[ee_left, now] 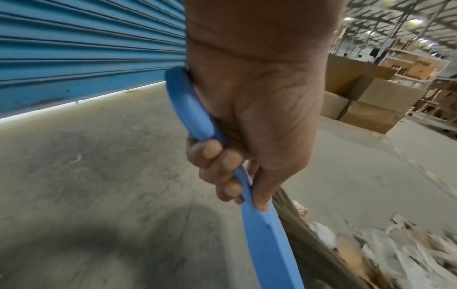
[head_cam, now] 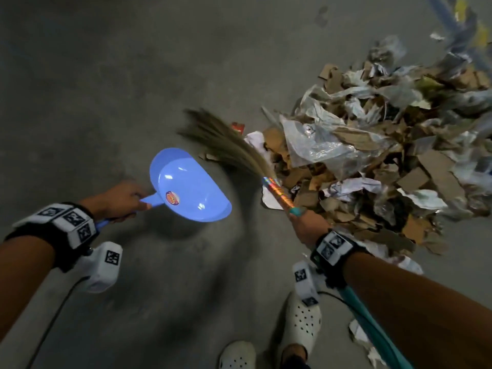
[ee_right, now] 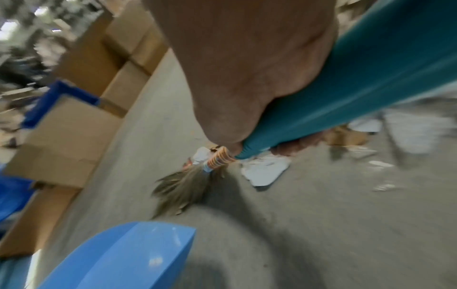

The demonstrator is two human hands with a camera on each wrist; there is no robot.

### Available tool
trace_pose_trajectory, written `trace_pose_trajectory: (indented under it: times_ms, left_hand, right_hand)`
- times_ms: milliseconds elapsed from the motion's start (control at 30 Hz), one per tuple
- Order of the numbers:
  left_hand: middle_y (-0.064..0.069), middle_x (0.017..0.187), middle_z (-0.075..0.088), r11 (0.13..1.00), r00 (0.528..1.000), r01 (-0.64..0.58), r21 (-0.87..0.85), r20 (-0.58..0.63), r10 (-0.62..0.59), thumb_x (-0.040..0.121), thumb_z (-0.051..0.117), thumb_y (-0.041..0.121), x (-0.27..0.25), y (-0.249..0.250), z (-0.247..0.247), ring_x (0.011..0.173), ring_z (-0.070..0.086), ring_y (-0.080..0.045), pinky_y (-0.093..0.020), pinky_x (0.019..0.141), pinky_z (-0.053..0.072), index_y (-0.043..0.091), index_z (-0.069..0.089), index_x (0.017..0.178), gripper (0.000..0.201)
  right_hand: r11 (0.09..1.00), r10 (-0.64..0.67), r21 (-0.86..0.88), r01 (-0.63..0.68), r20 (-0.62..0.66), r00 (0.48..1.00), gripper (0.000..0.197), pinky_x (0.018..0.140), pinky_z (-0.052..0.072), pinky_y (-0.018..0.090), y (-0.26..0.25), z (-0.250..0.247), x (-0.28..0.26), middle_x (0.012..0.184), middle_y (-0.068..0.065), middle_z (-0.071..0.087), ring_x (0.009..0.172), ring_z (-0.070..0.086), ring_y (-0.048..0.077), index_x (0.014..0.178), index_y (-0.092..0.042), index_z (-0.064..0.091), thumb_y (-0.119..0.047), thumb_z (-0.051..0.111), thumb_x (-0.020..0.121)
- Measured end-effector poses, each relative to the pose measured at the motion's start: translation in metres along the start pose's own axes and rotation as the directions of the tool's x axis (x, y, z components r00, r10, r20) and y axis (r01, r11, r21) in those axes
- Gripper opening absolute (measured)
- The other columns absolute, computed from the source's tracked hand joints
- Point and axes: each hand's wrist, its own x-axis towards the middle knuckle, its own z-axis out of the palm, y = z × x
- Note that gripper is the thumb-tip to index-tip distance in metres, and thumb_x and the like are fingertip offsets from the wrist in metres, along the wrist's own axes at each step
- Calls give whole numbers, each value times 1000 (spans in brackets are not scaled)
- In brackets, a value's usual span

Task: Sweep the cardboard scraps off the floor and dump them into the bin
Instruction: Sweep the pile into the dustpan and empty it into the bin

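The scrap heap (head_cam: 372,161), cardboard tangled with plastic film, sprawls right and far; swept fast, film could snag your broom (head_cam: 231,147). Your left hand (head_cam: 119,201) wraps the empty dustpan (head_cam: 186,185) handle, held left of the heap; your right hand (head_cam: 308,225) grips the broomstick. Stacked boxes (ee_left: 366,99) stand far off.

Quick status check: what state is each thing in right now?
Light blue plastic dustpan: empty, held by left hand.
Grass broom with teal handle: gripped by right hand, bristles at pile's edge.
Pile of cardboard scraps and plastic wrap: heaped on floor, unswept.
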Motion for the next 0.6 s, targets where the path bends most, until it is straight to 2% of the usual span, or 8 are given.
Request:
trace_pose_trajectory:
  times_ms: [33,67,133,167,267,333,433,600]
  left_hand:
    - [-11,51,46,1000,1000,-2,-6,16,2,92,59,9,2,4,9,28,33,-12,-17,29,27,-2,61,105,17]
    - [-11,51,46,1000,999,-3,-10,39,3,92,59,9,3,10,17,27,33,-12,-17,29,28,0,61,108,19]
    - [-11,52,47,1000,996,-24,-18,87,25,93,58,10,5,27,33,27,34,-10,-17,30,28,2,60,113,23]
    - [-11,52,47,999,994,-45,-23,101,47,93,58,11,6,37,41,26,34,-10,-17,31,28,1,59,114,24]
    - [-11,53,48,993,985,-115,-2,129,115,92,60,13,6,68,65,30,36,-11,-17,35,29,0,59,113,24]
    - [-9,53,48,989,978,-144,19,157,139,92,60,15,3,92,81,32,36,-12,-19,36,30,4,59,112,23]
    - [-7,52,49,980,964,-186,75,206,167,92,60,18,-4,124,106,32,36,-12,-21,36,30,10,58,115,24]
    - [-9,53,48,936,928,-306,172,272,253,93,59,18,-33,167,143,37,38,-16,-21,38,31,18,58,109,16]
  right_hand:
    - [999,33,-8,-33,-9,999,114,74,42,32,24,5,-6,116,24,61,103,61,39,119,-1,54,-78,-16,72]
    - [996,85,21,-84,-43,995,111,78,46,33,46,7,-15,116,25,60,103,61,40,119,-1,53,-77,-15,75]
    - [968,231,127,-218,-100,968,73,82,49,38,87,7,-41,113,26,62,102,61,40,115,0,54,-60,16,96]
    - [952,282,157,-262,-126,951,66,78,49,37,107,9,-56,107,24,64,98,62,39,110,-2,55,-56,21,98]
    - [930,343,223,-293,-233,910,77,64,47,33,159,19,-93,86,17,67,78,64,35,90,-10,55,-77,15,84]
    - [897,408,276,-345,-217,887,55,69,50,37,191,28,-121,89,20,67,82,64,37,92,-10,56,-61,34,93]
    - [851,482,349,-393,-222,847,41,68,43,36,232,44,-165,94,22,68,90,63,40,106,-8,59,-46,45,97]
    - [795,554,412,-446,-192,810,41,64,41,34,283,82,-253,75,11,61,83,65,35,83,-13,53,-49,39,97]
